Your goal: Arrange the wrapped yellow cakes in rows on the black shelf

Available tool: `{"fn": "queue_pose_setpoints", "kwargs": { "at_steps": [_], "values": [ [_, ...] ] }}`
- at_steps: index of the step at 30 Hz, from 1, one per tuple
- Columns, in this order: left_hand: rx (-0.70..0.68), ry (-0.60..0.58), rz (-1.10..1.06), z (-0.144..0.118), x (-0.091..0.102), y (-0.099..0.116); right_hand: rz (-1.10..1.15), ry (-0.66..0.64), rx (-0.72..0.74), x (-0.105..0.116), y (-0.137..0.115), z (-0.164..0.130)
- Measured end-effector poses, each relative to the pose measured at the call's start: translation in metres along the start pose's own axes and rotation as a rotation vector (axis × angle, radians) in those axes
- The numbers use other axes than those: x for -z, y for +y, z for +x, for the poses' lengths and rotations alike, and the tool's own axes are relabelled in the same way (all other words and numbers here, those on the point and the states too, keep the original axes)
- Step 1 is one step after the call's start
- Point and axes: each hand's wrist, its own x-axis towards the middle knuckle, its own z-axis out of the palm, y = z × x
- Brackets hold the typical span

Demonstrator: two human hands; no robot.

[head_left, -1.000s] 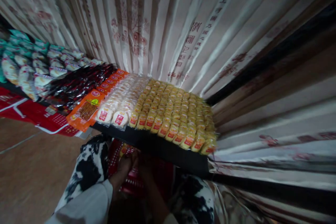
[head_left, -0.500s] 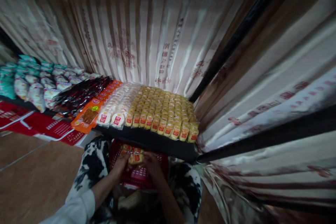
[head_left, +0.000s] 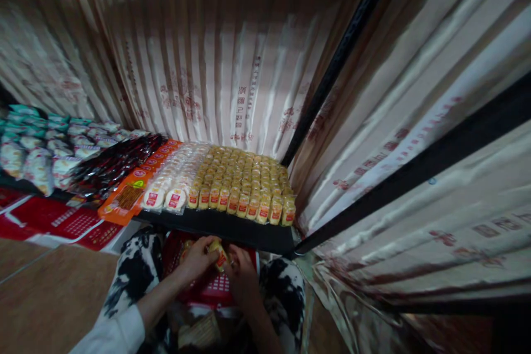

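Observation:
Low between my knees, my left hand (head_left: pixel 199 260) is closed on the left side of a yellow wrapped snack cake (head_left: pixel 218 253) with a red label. My right hand (head_left: pixel 243 270) grips the same cake from the right, its fingers curled. Both hands are over a red container (head_left: pixel 215 294) with pale marks on its side. Another yellow pack is partly hidden behind my left hand. Just beyond stand tight rows of similar yellow wrapped cakes (head_left: pixel 244 185) on a black shelf (head_left: pixel 232 227).
Left of the yellow rows are white round wrapped cakes (head_left: pixel 176 199), an orange packet (head_left: pixel 120 204), dark shiny packets (head_left: pixel 112 168) and green-white bags (head_left: pixel 39 163). Red printed boxes or bags (head_left: pixel 66 221) lie below. A pleated curtain (head_left: pixel 207 66) hangs behind; black bars (head_left: pixel 398 177) cross the right.
The view has shifted, so the shelf sits further left. Two or more yellow cakes showed between my hands; now one is lifted and tilted between my fingers.

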Motion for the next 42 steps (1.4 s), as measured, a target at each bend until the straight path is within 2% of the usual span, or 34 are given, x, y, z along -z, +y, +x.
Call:
{"fn": "queue_pose_setpoints", "kwargs": {
  "at_steps": [3,5,10,14,16,21,33,38,42],
  "values": [
    [-0.102,-0.083,0.118,0.005,0.004,0.016,-0.036,0.001,0.078,0.007,-0.008,0.003],
    [-0.114,-0.104,0.113,0.007,0.005,0.024,-0.008,-0.016,0.079,0.006,-0.009,0.006],
    [-0.099,0.078,0.032,0.011,0.003,0.026,0.097,0.038,0.055,-0.004,-0.009,0.017],
    [-0.135,0.233,-0.031,0.010,0.006,0.023,0.153,0.052,0.024,-0.015,-0.021,0.031],
    [-0.183,0.297,0.001,0.009,0.010,0.024,0.171,0.049,0.008,-0.022,-0.028,0.039],
    [-0.294,0.375,0.130,0.007,0.017,0.022,0.131,0.044,-0.015,-0.041,-0.041,0.061],
    [-0.267,0.339,0.181,0.036,0.032,-0.008,0.011,0.130,0.073,-0.089,-0.048,0.098],
    [-0.258,0.325,0.214,0.044,0.034,-0.015,0.087,0.129,0.095,-0.098,-0.045,0.098],
    [-0.252,0.325,0.260,0.046,0.033,-0.020,0.129,0.162,0.172,-0.102,-0.039,0.090]
  ]
}}
